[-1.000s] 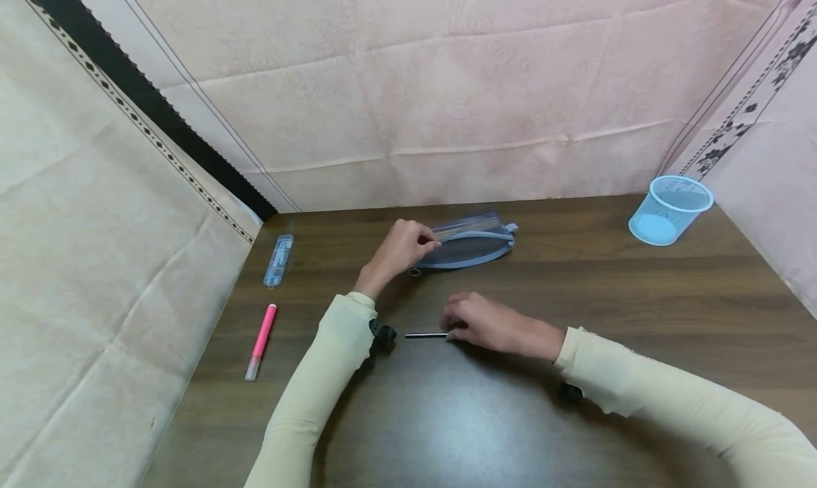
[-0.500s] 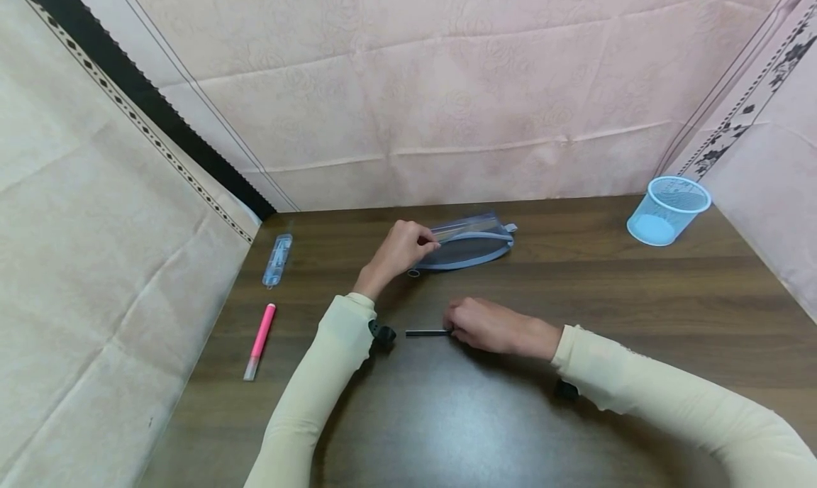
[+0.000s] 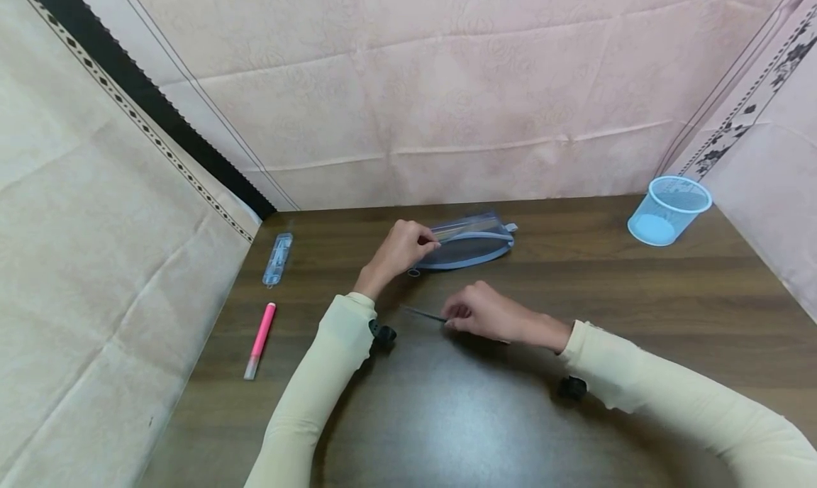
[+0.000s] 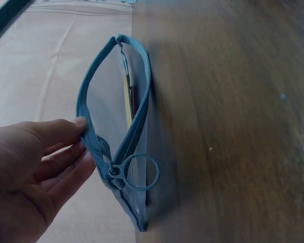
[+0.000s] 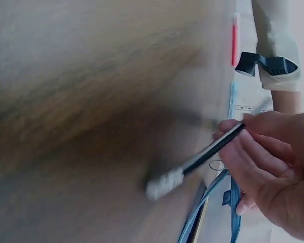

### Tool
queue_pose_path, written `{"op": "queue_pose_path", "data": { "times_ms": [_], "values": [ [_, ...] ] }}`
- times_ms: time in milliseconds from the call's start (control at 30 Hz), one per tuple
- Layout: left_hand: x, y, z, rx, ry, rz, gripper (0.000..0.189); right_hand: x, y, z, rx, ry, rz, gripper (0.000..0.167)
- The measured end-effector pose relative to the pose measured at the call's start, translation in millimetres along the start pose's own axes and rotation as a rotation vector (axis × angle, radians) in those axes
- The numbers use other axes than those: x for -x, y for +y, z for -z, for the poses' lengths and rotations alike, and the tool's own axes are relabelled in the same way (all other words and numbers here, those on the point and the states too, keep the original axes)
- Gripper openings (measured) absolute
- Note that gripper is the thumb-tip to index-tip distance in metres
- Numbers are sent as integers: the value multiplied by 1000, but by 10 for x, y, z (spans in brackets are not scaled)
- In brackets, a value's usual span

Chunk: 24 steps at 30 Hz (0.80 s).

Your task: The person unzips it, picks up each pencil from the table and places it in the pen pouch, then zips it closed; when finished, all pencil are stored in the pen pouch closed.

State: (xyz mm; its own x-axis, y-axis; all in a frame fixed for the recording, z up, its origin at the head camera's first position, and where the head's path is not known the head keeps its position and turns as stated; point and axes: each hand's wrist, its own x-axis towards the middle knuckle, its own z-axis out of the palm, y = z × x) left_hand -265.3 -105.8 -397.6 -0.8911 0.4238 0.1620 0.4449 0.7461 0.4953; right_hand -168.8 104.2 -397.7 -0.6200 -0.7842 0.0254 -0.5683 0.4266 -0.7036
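Note:
My left hand [image 3: 401, 248] pinches the zipped edge of a see-through pencil pouch [image 3: 475, 256] with blue trim, lying at the back of the table. In the left wrist view the pouch [image 4: 144, 76] gapes wide, with slim pencils [image 4: 128, 104] inside and a ring pull [image 4: 157, 172] at the near end. My right hand [image 3: 488, 314] holds a slim black pencil [image 3: 423, 313] in front of the pouch. Thumb and fingers pinch this pencil [image 5: 207, 154] near one end in the right wrist view; its far end is whitish and blurred.
On the left of the wooden table [image 3: 408, 417] lie a pink marker [image 3: 262, 339] and a light blue, flat see-through item [image 3: 278, 259]. A light blue mesh cup [image 3: 669, 211] stands at the back right. Cloth drapes [image 3: 434, 98] enclose the back and sides.
The right hand has picked the pencil up off the table and shifted it slightly toward the pouch, tilting it. The left hand keeps its hold on the pouch edge.

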Motion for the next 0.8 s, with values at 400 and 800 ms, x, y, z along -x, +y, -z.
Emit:
{"op": "queue_pose_path", "data": {
  "times_ms": [400, 800],
  "values": [
    [-18, 0, 26, -10, -9, 3, 15, -2, 101, 77, -1125, 24, -470, 38],
    [-13, 17, 30, -27, -4, -1, 15, -28, 295, 47, -1554, 218, -696, 48]
  ]
}}
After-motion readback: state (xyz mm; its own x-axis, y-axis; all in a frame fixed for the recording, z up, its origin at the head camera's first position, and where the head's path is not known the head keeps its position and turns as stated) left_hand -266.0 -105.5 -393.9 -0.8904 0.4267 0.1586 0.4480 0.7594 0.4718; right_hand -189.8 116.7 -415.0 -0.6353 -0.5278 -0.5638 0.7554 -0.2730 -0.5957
